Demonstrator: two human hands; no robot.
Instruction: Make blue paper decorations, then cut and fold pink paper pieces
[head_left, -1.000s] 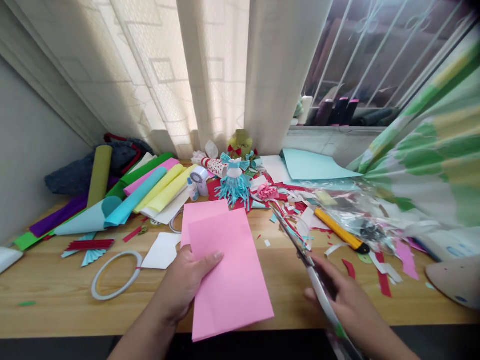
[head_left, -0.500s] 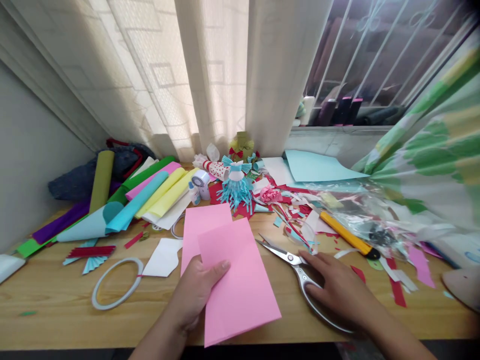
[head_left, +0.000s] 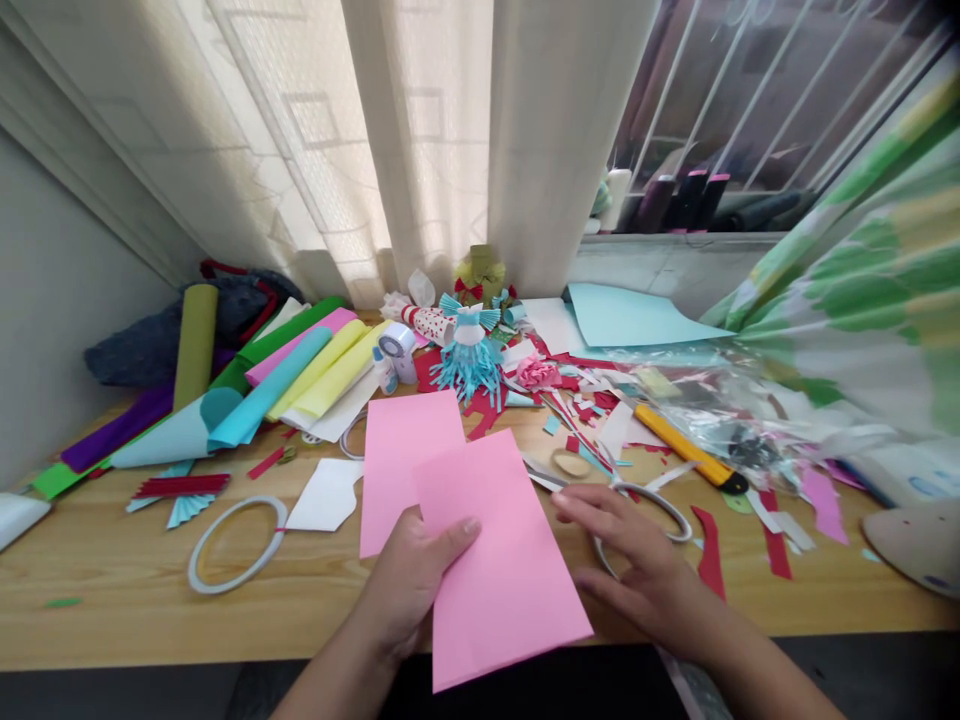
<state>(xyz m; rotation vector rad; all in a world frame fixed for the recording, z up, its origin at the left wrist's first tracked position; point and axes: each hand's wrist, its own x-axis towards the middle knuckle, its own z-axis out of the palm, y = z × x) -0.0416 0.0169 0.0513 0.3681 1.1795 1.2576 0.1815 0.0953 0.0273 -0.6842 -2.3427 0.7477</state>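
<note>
My left hand (head_left: 424, 575) pinches a folded pink paper (head_left: 510, 560) between thumb and fingers, above the table's front edge. Behind it another pink sheet (head_left: 397, 450) lies on the wood, partly covered by the held one. My right hand (head_left: 630, 560) is just right of the held paper, with its fingers apart and nothing gripped. Scissors (head_left: 675, 515) lie beyond and partly under that hand, their handles to the right and most of their middle hidden by it.
A tape roll (head_left: 196, 560) and white paper piece (head_left: 324, 495) lie left on the table (head_left: 135, 630). Rolled coloured papers (head_left: 277, 385) are behind them. A blue fringed paper figure (head_left: 470, 350) stands at the back centre. A yellow cutter (head_left: 690, 448) and scraps lie right.
The held pink paper has shifted slightly right with my left hand. My right hand has come off the scissors and moved left; the scissors have turned, their handles now further back.
</note>
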